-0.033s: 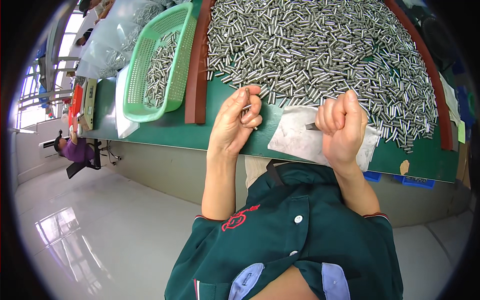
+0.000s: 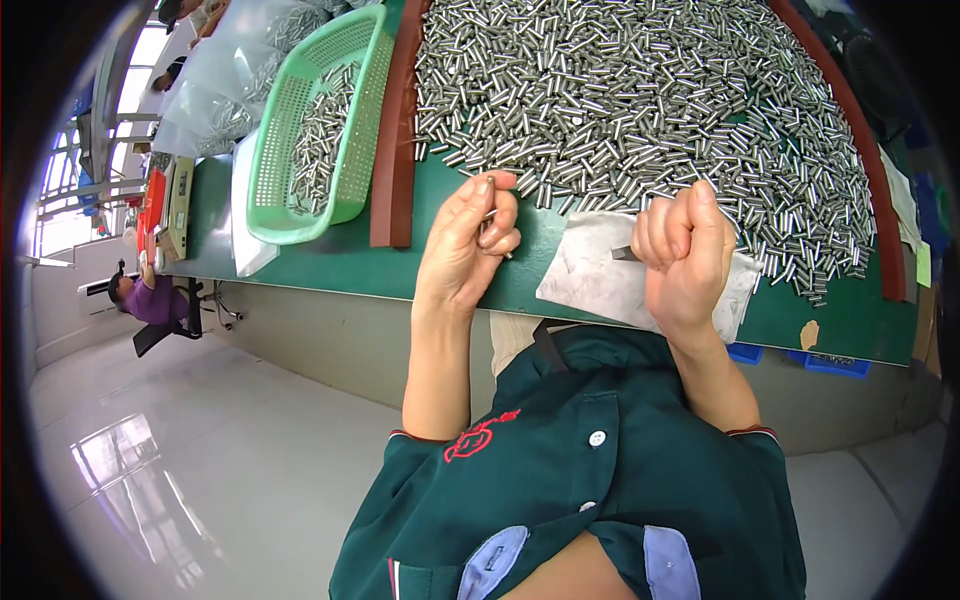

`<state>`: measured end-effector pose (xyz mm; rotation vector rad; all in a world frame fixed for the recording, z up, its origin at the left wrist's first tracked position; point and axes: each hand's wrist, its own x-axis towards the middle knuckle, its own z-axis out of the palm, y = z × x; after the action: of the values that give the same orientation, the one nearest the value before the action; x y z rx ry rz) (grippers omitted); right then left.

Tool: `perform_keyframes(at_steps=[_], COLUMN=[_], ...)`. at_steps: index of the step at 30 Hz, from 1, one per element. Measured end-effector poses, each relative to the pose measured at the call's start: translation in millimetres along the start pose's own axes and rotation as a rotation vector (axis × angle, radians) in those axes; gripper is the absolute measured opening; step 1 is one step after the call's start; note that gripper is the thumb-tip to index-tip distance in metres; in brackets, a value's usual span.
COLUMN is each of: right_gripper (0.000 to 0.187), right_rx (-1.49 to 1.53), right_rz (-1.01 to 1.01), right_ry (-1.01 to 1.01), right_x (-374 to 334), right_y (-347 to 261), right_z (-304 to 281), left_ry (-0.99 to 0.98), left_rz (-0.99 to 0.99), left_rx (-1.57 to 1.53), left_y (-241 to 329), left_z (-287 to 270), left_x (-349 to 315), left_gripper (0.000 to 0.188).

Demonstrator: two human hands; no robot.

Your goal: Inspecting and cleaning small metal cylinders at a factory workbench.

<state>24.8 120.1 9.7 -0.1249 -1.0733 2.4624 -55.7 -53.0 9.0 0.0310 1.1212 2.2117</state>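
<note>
My left hand (image 2: 465, 240) is closed on several small metal pins. One metal pin (image 2: 491, 184) stands nearly upright between thumb and forefinger, and others show partly at the curled fingers. To the right, my right hand (image 2: 688, 250) is a fist with its thumb on top. From its left side sticks the end of a flat grey metal piece (image 2: 623, 253); the rest is hidden in the fingers. Below that hand lies a smudged white cloth (image 2: 580, 262). Just beyond both hands spreads a big heap of shiny metal pins (image 2: 620, 100).
Red-brown bars (image 2: 391, 200) border the heap on the green table (image 2: 340, 262). Left of it stands a green perforated basket (image 2: 262, 190) partly filled with pins. Clear bags (image 2: 215, 90) and a scale (image 2: 177, 210) are farther left. A person in purple (image 2: 150, 303) sits beyond. Blue bins (image 2: 835, 363) sit below the front edge.
My left hand has shifted very slightly, its fingers a little lower and to the left. The right hand stays where it was.
</note>
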Motion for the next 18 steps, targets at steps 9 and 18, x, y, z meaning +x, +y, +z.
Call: perform_keyframes(at_steps=[9,18], right_gripper=[0.043,0.043], right_rx=[-0.013,-0.075], right_rz=[0.023,0.036], right_ry=[0.031,0.072], right_x=[1,2], right_y=[-4,-2], right_z=[0,0], left_ry=[0.004,-0.132], left_rz=[0.143,0.374], left_rx=[1.204,1.694], left_y=[-9,-41], left_z=[45,50], left_x=[-20,-13], left_gripper=[0.01,0.014])
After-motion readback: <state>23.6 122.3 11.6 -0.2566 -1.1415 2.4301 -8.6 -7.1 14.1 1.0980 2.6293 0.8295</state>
